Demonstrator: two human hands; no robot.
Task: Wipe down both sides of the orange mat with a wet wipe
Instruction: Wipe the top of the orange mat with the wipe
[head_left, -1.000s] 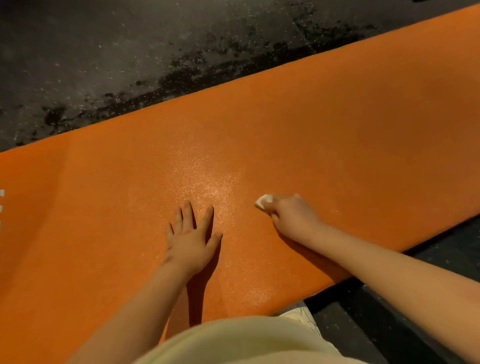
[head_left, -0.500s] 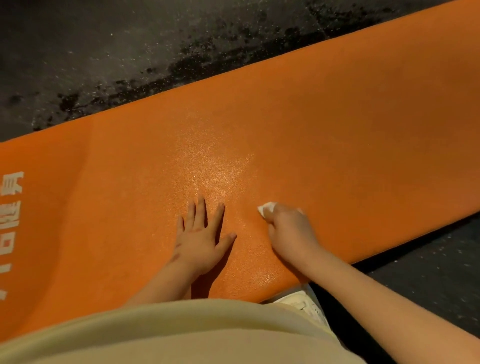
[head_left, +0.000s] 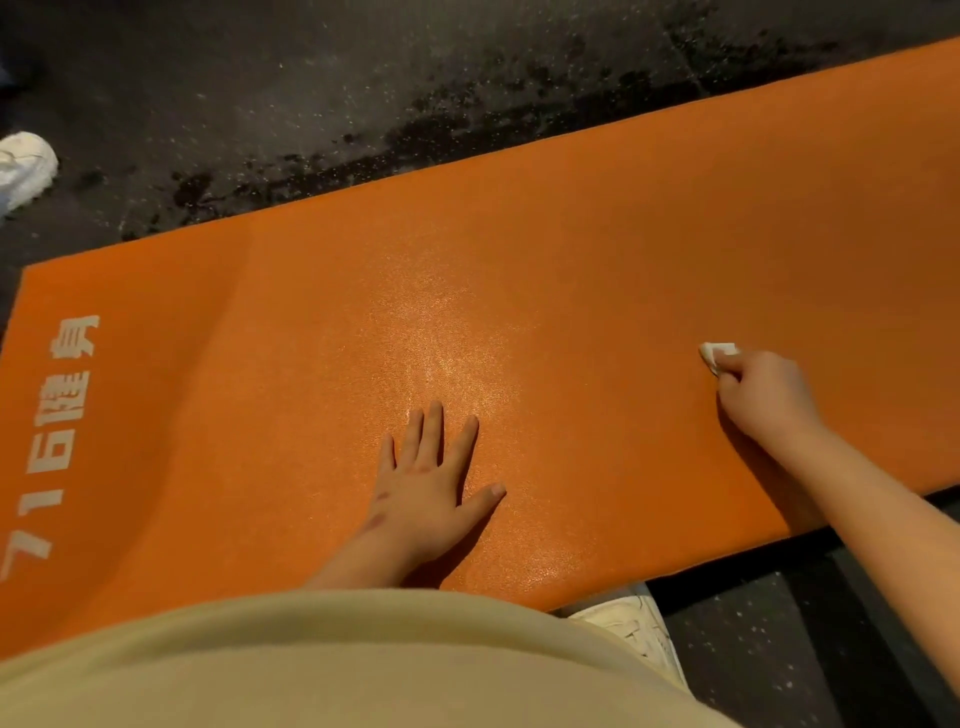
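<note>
The orange mat lies flat on the dark floor, running from lower left to upper right, with white printed characters at its left end. My left hand presses flat on the mat near its front edge, fingers straight and spread. My right hand sits farther right on the mat, fingers curled round a small folded white wet wipe that pokes out beyond the knuckles and touches the surface. A damp, shiny patch shows on the mat just beyond my left hand.
Dark speckled floor with black wet stains borders the mat's far edge. Someone's white shoe shows at the far left. My own white shoe peeks out under the mat's near edge, beside my beige clothing.
My right hand has slid the wipe to the right across the mat, away from my left hand. The left hand stays pressed in place. The view has shifted, revealing the mat's left end.
</note>
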